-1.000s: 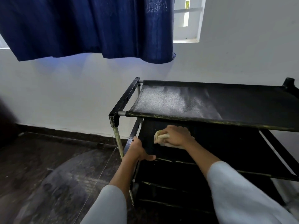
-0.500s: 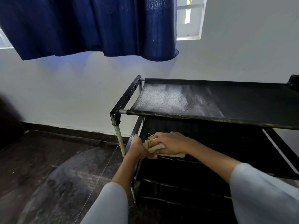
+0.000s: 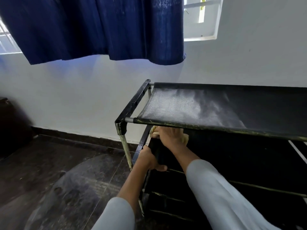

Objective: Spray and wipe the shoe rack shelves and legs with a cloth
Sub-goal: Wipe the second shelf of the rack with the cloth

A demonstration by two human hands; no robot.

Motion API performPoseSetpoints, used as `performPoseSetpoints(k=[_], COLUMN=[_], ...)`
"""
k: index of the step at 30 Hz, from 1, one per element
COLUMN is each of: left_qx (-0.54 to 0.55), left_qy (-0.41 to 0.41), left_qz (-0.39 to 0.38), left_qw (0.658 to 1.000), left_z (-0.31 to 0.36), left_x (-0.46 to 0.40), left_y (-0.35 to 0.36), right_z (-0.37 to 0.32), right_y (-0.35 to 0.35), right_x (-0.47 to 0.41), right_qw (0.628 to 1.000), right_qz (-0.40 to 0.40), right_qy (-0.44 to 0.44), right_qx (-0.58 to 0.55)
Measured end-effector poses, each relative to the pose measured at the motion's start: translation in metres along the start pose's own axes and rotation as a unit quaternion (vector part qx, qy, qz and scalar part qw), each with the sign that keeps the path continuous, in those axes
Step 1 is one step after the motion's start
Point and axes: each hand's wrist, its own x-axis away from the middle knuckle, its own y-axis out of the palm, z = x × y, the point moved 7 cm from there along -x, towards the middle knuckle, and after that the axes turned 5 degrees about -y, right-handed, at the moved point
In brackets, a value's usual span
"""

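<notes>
A black shoe rack [image 3: 132, 103] with fabric shelves stands against the white wall. Its top shelf [image 3: 207, 108] shows a pale wet patch on the left half. My left hand [image 3: 149, 157] grips the left end of the second shelf's frame. My right hand [image 3: 169, 136] holds a yellowish cloth [image 3: 185, 138] pressed on the second shelf, far back under the top shelf's front bar. A scuffed metal leg [image 3: 126, 150] runs down at the front left corner. No spray bottle is in view.
A dark blue curtain [image 3: 103, 29] hangs over the window above the rack. Dark tiled floor [image 3: 58, 180] spreads to the left. A dark object [image 3: 11, 127] stands at the far left by the wall. Lower shelves [image 3: 232, 205] sit beneath my right arm.
My right hand has slid the cloth from the shelf's front left edge toward the back, under the top shelf. My left hand keeps its grip on the frame.
</notes>
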Motion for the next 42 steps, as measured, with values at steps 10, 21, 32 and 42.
performPoseSetpoints(k=[10,21,32,42], left_qx=[0.107,0.052,0.059,0.175], left_qy=[-0.050,-0.056,-0.025,-0.046], left_qz=[-0.037,0.027,0.010,-0.022], left_qw=[0.992,0.997,0.998,0.983], left_z=[-0.008,-0.006,-0.005,-0.002], left_x=[0.003,0.007,0.007,0.013], left_y=[0.007,-0.002,0.000,0.002], right_z=[-0.007,0.019,0.027,0.059], right_y=[0.009,-0.002,0.017,-0.035], right_x=[0.032,0.073,-0.019,0.117], right_qw=[0.975,0.975,0.999,0.955], right_qz=[-0.162,-0.122,-0.004,-0.224], right_qy=[-0.150,-0.164,0.015,-0.187], right_qx=[0.038,0.086,0.041,0.052])
